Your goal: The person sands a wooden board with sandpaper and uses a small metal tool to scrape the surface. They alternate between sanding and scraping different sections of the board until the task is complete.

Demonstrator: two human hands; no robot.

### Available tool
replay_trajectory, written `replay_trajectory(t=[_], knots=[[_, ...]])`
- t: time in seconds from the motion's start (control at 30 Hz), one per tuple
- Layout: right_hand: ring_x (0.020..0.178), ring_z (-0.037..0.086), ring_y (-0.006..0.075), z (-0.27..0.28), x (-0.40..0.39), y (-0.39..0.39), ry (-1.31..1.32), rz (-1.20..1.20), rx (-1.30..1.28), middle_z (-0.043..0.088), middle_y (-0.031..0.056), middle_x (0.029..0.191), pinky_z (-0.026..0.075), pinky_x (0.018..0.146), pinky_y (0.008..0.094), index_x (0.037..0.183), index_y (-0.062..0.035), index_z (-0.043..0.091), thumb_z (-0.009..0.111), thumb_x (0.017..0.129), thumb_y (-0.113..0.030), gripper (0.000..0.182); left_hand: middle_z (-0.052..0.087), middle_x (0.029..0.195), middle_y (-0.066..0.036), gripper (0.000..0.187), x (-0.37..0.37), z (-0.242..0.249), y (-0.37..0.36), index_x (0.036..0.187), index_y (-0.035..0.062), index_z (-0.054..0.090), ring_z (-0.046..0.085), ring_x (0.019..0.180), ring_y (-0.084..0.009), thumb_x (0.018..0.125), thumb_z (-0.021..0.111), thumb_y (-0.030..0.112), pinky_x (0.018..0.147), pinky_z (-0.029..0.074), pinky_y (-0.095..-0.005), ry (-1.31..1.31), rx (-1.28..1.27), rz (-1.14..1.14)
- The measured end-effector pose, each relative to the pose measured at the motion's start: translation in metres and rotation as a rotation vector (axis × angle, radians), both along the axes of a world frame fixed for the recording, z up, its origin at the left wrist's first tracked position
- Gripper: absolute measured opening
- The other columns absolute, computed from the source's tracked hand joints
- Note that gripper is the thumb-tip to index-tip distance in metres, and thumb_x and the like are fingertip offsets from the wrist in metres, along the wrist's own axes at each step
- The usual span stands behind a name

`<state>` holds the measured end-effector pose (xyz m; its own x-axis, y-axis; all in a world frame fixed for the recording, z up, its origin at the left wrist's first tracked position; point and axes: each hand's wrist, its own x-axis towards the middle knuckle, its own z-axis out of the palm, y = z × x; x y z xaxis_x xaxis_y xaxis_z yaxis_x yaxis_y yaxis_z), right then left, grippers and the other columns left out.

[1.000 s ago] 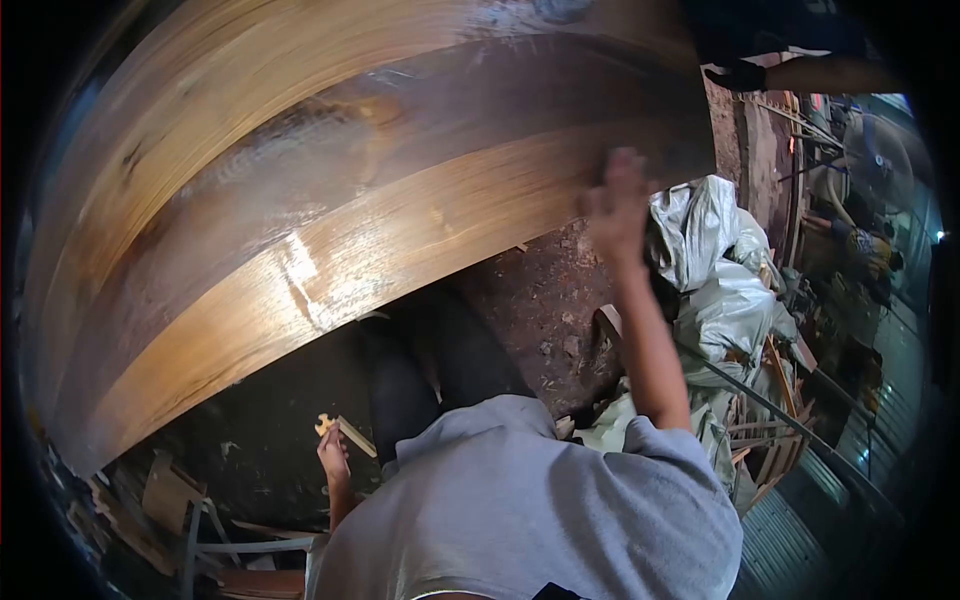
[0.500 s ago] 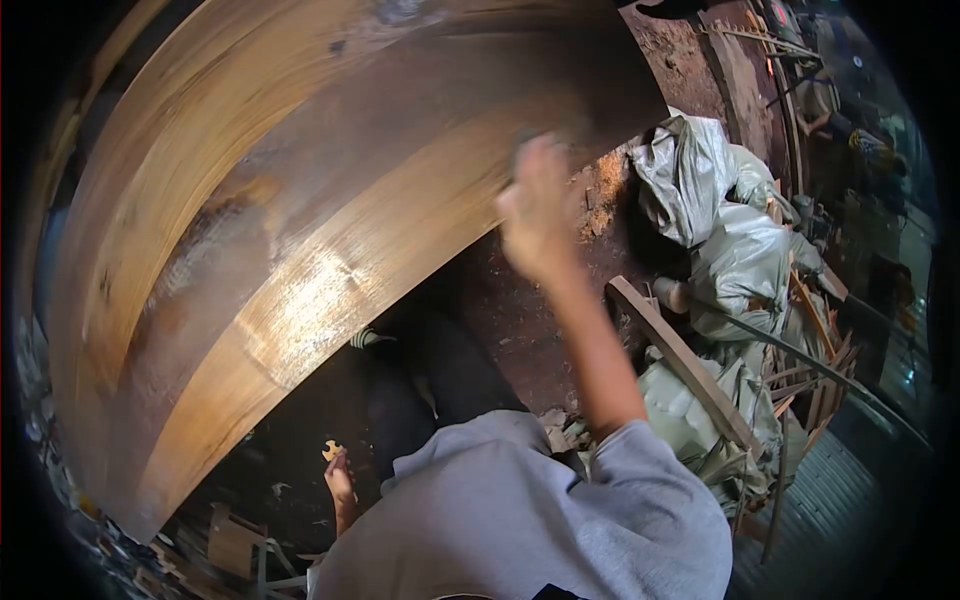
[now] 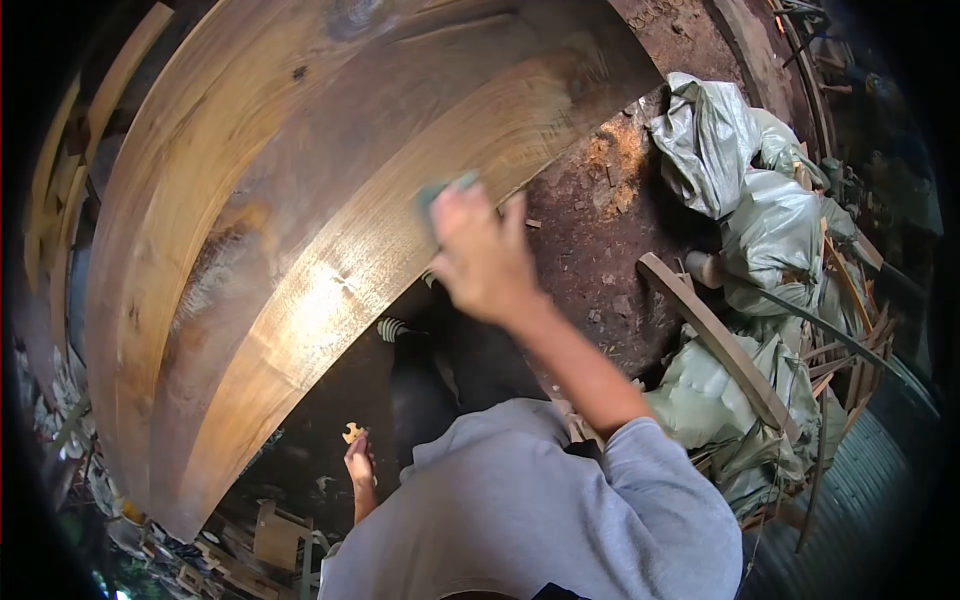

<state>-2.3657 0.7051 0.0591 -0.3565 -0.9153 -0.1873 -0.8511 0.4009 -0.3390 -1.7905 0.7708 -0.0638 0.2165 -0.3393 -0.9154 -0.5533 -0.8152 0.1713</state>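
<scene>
A large wooden slab with light bands and a darker middle spans the upper left, its surface glossy where light strikes it. On its near edge, my right hand presses a dark green pad against the wood; motion blurs the fingers and the pad. Low beside my body, my left hand is closed on a small pale yellow piece with a notched outline like a jigsaw piece. That hand is away from the slab.
Pale plastic sacks are heaped at the right with a wooden beam and scrap sticks. Dark debris-strewn floor lies between slab and sacks. Wooden offcuts are at the lower left, and long boards stand at the far left.
My right hand has swept along the slab's near edge, leftward and toward my body, with the green pad. The left hand still holds the notched piece; the whole view has shifted slightly.
</scene>
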Motion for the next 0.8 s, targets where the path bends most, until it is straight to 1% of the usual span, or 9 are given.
replay_trajectory(t=[0.07,0.2,0.3,0.4,0.47,0.53,0.6,0.7,0.8], knots=[[0.157,0.023,0.0397,-0.032,-0.09,0.018,0.29,-0.143,-0.158,0.033,0.0183,0.167,0.009,0.123,0.0704,0.159,-0.0049,0.036,0.056,0.1,-0.045,0.074,0.064,0.086,0.003,0.032,-0.002,-0.001,0.002,0.125,0.0105,0.076,0.052,0.063,-0.0069,0.103,0.059,0.027,0.052,0.04,-0.0241,0.011,-0.019,0.004],[0.158,0.017,0.0431,-0.043,-0.238,0.026,0.26,-0.442,-0.223,0.027,0.0227,0.168,0.008,0.125,0.0661,0.16,-0.0026,0.033,0.044,0.107,-0.043,0.067,0.064,0.087,0.003,0.03,0.018,-0.002,0.017,0.123,0.0104,0.076,0.052,0.062,-0.0072,0.102,0.063,0.027,0.052,0.04,-0.024,-0.016,0.024,0.023],[0.158,0.017,0.0459,-0.041,-0.154,0.002,0.25,-0.464,-0.289,0.027,0.0257,0.168,0.007,0.125,0.0673,0.158,0.0017,0.034,0.046,0.106,-0.041,0.068,0.064,0.086,0.003,0.03,0.011,0.008,0.02,0.122,0.0099,0.076,0.051,0.061,-0.0071,0.102,0.064,0.029,0.051,0.04,-0.0239,-0.05,0.003,0.03],[0.156,0.022,0.0474,-0.005,0.009,-0.005,0.018,0.036,-0.115,0.035,0.0213,0.165,0.015,0.121,0.0718,0.154,0.0003,0.044,0.049,0.105,-0.042,0.065,0.063,0.084,0.003,0.032,-0.008,0.015,0.011,0.122,0.0093,0.077,0.051,0.06,-0.0069,0.102,0.065,0.031,0.051,0.039,-0.0237,-0.027,-0.006,0.025],[0.156,0.024,0.0455,-0.011,0.026,-0.001,-0.066,0.204,-0.182,0.037,0.0158,0.166,0.017,0.12,0.0726,0.155,-0.0052,0.045,0.05,0.103,-0.048,0.068,0.063,0.084,0.003,0.032,-0.015,0.011,0.006,0.122,0.0089,0.077,0.051,0.06,-0.0068,0.102,0.066,0.032,0.051,0.039,-0.0237,-0.011,-0.042,-0.004],[0.157,0.023,0.0416,-0.015,-0.042,0.007,0.227,0.104,-0.09,0.033,0.0138,0.169,0.015,0.122,0.0715,0.159,-0.0132,0.042,0.048,0.103,-0.053,0.069,0.063,0.084,0.003,0.033,-0.022,0.006,0.005,0.122,0.0085,0.077,0.05,0.06,-0.0067,0.102,0.066,0.032,0.051,0.039,-0.0236,0.012,-0.082,-0.014],[0.16,0.014,0.0418,-0.038,-0.147,0.018,0.115,-0.245,-0.279,0.023,0.0141,0.172,0.009,0.125,0.0677,0.164,-0.0127,0.031,0.046,0.105,-0.045,0.068,0.064,0.086,0.002,0.033,-0.017,0.006,0.009,0.122,0.0078,0.077,0.051,0.06,-0.0067,0.101,0.066,0.032,0.051,0.039,-0.0235,0.044,-0.095,0.005],[0.16,0.012,0.0384,-0.053,-0.294,0.04,0.356,-0.36,-0.113,0.022,0.0156,0.172,0.007,0.126,0.0654,0.165,-0.0113,0.026,0.035,0.109,-0.052,0.07,0.065,0.087,0.002,0.033,-0.009,0.003,0.02,0.122,0.0075,0.077,0.051,0.06,-0.0068,0.101,0.065,0.031,0.05,0.039,-0.0234,0.034,-0.058,0.003],[0.159,0.015,0.041,-0.061,-0.299,0.037,0.419,-0.383,-0.152,0.026,0.0197,0.17,0.01,0.124,0.0673,0.162,-0.0064,0.031,0.036,0.109,-0.049,0.068,0.065,0.088,0.002,0.033,-0.004,0.003,0.028,0.122,0.0073,0.077,0.051,0.06,-0.0066,0.101,0.065,0.03,0.05,0.039,-0.0232,0.036,-0.073,0.001]])
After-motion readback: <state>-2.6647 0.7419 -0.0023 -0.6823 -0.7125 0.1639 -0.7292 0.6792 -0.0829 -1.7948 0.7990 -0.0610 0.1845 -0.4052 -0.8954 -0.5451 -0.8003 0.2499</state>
